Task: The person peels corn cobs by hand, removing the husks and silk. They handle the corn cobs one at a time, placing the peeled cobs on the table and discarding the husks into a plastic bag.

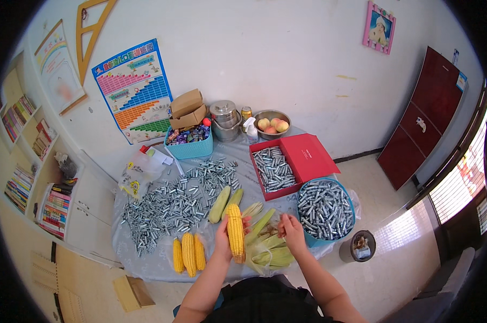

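Observation:
My left hand (222, 237) is closed round a husked yellow corn cob (235, 229), held nearly upright above the table's near side. To the right, my right hand (292, 234) has its fingers curled together over a heap of pale green husks (267, 253); anything small in its grip is too fine to make out. Left of my left hand, three bare corn cobs (188, 255) lie side by side on a clear plastic bag. Just beyond the held cob rest two ears of corn still in their green husks (219, 204).
Many metal bolts (168, 207) are spread over the grey-covered table. A red box (257, 180) and a blue basket (352, 207) hold more. Behind stand a light-blue basket (192, 149), a steel pot (226, 129), a spray bottle (251, 131) and a peach bowl (287, 128). A bin (357, 246) stands right.

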Motion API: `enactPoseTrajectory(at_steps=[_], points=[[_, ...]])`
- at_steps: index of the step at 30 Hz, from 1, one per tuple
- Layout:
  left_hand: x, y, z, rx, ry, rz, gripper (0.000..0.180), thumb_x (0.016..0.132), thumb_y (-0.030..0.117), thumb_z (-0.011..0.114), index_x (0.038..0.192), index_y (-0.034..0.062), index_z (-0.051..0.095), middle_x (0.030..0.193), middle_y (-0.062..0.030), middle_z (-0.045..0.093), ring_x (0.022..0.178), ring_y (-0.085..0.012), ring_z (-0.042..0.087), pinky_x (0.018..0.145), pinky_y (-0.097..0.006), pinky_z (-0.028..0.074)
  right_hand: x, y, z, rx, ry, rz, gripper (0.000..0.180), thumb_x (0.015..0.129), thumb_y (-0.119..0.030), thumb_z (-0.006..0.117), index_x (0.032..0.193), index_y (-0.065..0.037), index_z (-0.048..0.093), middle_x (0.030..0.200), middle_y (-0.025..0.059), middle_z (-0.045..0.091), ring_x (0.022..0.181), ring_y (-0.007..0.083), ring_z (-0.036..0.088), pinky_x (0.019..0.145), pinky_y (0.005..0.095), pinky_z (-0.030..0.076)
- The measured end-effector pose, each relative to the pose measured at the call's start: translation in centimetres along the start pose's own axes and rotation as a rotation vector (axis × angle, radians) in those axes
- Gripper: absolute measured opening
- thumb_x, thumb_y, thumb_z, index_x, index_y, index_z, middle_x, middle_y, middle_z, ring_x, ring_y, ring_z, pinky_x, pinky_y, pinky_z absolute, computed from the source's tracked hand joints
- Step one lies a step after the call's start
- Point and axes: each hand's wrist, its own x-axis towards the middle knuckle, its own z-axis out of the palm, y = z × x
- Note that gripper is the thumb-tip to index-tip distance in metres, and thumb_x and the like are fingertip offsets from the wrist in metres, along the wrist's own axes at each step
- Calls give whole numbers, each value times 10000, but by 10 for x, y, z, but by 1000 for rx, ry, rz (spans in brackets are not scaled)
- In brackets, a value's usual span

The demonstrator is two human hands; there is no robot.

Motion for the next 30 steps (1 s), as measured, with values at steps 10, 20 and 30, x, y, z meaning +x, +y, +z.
enactPoseTrajectory(at_steps=[10,20,30], points=[[8,-8,4,110,21,207,465,934,428,318,1084,33,514,955,-126,610,760,-176,567,656,-295,475,-36,22,34,-478,-617,99,304,906,-307,527,961,-12,575,772,8,570,696,108,526,636,244,440],[10,-10,0,207,150,197,367,896,378,506,1025,38,556,725,-38,555,593,-133,539,516,-261,450,-36,19,34,-660,-540,-191,228,888,-220,549,845,3,565,668,51,563,578,114,495,554,270,420],[9,-7,-20,190,120,4,411,906,416,470,1055,42,554,798,-69,602,656,-148,569,585,-265,468,29,-16,-16,196,200,-86,197,907,-215,509,906,-37,594,752,28,593,612,85,517,568,235,443]])
